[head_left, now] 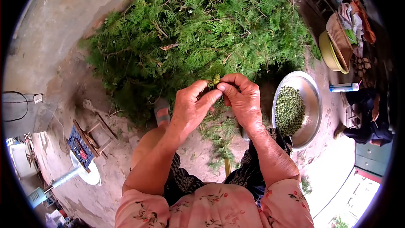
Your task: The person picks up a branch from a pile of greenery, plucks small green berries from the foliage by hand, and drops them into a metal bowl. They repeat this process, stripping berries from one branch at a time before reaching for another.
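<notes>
Across worn bare floor [112,164]: pinched at center between partly closed left hand [190,107] and right hand [245,103], small yellow-green sprig [216,78]. Heaped loose in metal basin [313,109] at 3 o'clock, leaving one side uncovered, green cones [290,109]. Massed in far greater bulk at 12 o'clock, leafy cypress-like branches [202,29].

Strong light is entering from below and to the right of the metal bowl [313,120], and the ground [333,181] beneath it is washing out to white. The bowl's metal is reflecting a soft glare. Left of the bowl, the branch pile [211,21] is showing mid-level brightness, with deep shadow forming along its lower edge. Far right of the bowl, dimness is obscuring detail. The lens is curving the outer areas, and black vignetting is enclosing the round view.
</notes>
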### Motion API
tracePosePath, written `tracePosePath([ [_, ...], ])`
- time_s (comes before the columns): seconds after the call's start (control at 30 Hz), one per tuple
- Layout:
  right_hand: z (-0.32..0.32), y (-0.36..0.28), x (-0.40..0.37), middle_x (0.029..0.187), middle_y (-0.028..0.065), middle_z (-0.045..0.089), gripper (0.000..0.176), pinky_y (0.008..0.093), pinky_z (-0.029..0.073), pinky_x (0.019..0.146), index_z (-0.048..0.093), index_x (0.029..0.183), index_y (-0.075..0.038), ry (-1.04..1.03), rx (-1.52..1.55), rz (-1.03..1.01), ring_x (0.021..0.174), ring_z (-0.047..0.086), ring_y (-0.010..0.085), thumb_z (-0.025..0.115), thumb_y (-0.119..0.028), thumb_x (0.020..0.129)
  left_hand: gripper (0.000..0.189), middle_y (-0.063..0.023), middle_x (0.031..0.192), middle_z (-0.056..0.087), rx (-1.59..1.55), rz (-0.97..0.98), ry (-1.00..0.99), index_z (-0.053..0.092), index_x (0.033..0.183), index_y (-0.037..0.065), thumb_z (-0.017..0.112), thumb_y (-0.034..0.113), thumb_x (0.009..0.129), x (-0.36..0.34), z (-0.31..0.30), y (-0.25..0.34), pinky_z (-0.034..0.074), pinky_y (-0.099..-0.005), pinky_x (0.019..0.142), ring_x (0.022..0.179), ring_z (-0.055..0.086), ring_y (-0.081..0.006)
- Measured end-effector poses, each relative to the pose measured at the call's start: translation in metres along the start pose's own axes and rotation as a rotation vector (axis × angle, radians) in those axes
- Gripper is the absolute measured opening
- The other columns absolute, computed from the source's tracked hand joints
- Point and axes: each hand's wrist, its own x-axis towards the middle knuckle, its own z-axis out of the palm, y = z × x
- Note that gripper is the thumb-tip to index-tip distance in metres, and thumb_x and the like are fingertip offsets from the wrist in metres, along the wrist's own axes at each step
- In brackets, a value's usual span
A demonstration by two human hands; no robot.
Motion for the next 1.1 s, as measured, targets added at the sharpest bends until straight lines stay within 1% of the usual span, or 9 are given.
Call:
tracePosePath([
  [0.17, -0.006, -0.007, 0.003, 0.064, -0.0004, 0.054, 0.010, 0.0190, 0.033, 0.041, 0.059, 0.084, -0.001, -0.104, 0.150, 0.237, 0.047, 0.042, 0.0047, 0.061, -0.011, 0.084, 0.011, -0.0023, 0.071, 0.058, -0.108, 0.018, -0.033, 0.062, 0.091, -0.004, 0.060, 0.005, 0.084, -0.002, -0.008, 0.001, 0.045, -0.0220, 0.045, 0.056, 0.050, -0.0058],
  [0.23, -0.011, -0.002, 0.005, 0.065, 0.0018, 0.054, 0.011, 0.0186, 0.029, 0.040, 0.057, 0.084, -0.002, -0.117, 0.608, 0.369, 0.044, 0.041, 0.0061, 0.060, -0.013, 0.085, 0.011, -0.0022, 0.070, 0.058, -0.118, 0.013, -0.038, 0.062, 0.089, -0.004, 0.060, 0.005, 0.084, -0.002, -0.014, 0.004, 0.044, -0.0219, 0.044, 0.056, 0.049, -0.0057],
  [0.53, -0.021, -0.010, 0.006, 0.079, 0.0030, 0.058, 0.008, 0.0208, 0.033, 0.044, 0.058, 0.091, -0.005, -0.147, 0.690, 0.150, 0.056, 0.049, 0.0088, 0.060, -0.010, 0.085, 0.011, 0.0012, 0.063, 0.053, -0.033, -0.014, 0.005, 0.062, 0.083, -0.003, 0.062, 0.008, 0.082, 0.002, -0.012, 0.006, 0.041, -0.0205, 0.040, 0.051, 0.046, -0.0036],
  [0.67, -0.025, -0.011, 0.004, 0.077, 0.0015, 0.059, 0.007, 0.0186, 0.033, 0.044, 0.061, 0.090, -0.004, -0.116, 0.534, 0.044, 0.057, 0.049, 0.0052, 0.062, -0.005, 0.083, 0.011, 0.0029, 0.059, 0.051, 0.109, 0.087, 0.013, 0.061, 0.082, -0.003, 0.063, 0.008, 0.082, 0.002, -0.011, -0.006, 0.040, -0.0204, 0.038, 0.047, 0.044, -0.0026],
  [0.8, -0.018, -0.016, 0.001, 0.091, 0.0046, 0.058, 0.017, 0.0194, 0.042, 0.051, 0.062, 0.098, -0.001, -0.120, 0.148, 0.002, 0.064, 0.053, 0.0067, 0.061, 0.001, 0.081, 0.012, 0.0027, 0.057, 0.049, 0.216, 0.174, 0.042, 0.061, 0.083, -0.003, 0.064, 0.009, 0.081, 0.002, -0.007, -0.008, 0.039, -0.0212, 0.037, 0.047, 0.045, -0.0023],
  [0.87, -0.018, -0.016, 0.001, 0.101, 0.0071, 0.055, 0.026, 0.0205, 0.048, 0.059, 0.061, 0.104, -0.001, -0.244, 0.021, -0.019, 0.069, 0.056, 0.0102, 0.059, 0.006, 0.079, 0.021, -0.0135, 0.051, 0.039, 0.212, 0.184, 0.079, 0.051, 0.070, 0.001, 0.067, 0.013, 0.076, 0.002, -0.005, -0.006, 0.033, -0.0304, 0.041, 0.042, 0.033, -0.0193],
  [1.0, -0.014, -0.002, 0.002, 0.090, 0.0073, 0.055, 0.023, 0.0214, 0.047, 0.056, 0.062, 0.100, 0.000, -0.247, -0.134, -0.218, 0.065, 0.055, 0.0097, 0.060, 0.006, 0.078, 0.024, -0.0150, 0.051, 0.040, 0.283, 0.204, 0.061, 0.048, 0.066, 0.002, 0.067, 0.014, 0.076, 0.002, -0.006, -0.012, 0.034, -0.0331, 0.041, 0.043, 0.033, -0.0272],
  [1.07, -0.013, -0.002, 0.000, 0.093, 0.0064, 0.054, 0.022, 0.0200, 0.046, 0.056, 0.062, 0.100, 0.001, -0.230, -0.143, -0.174, 0.064, 0.054, 0.0083, 0.059, 0.006, 0.079, 0.028, 0.0005, 0.051, 0.044, 0.436, 0.230, -0.012, 0.044, 0.062, -0.001, 0.065, 0.007, 0.079, 0.002, -0.009, -0.004, 0.037, -0.0215, 0.039, 0.048, 0.044, -0.0018],
  [1.1, -0.012, -0.003, -0.002, 0.096, 0.0055, 0.054, 0.021, 0.0186, 0.045, 0.056, 0.062, 0.101, 0.001, -0.220, -0.147, -0.131, 0.063, 0.052, 0.0068, 0.058, 0.005, 0.080, 0.028, 0.0005, 0.051, 0.044, 0.432, 0.233, -0.015, 0.044, 0.062, -0.001, 0.065, 0.007, 0.079, 0.002, -0.008, -0.005, 0.037, -0.0215, 0.039, 0.048, 0.044, -0.0018],
])
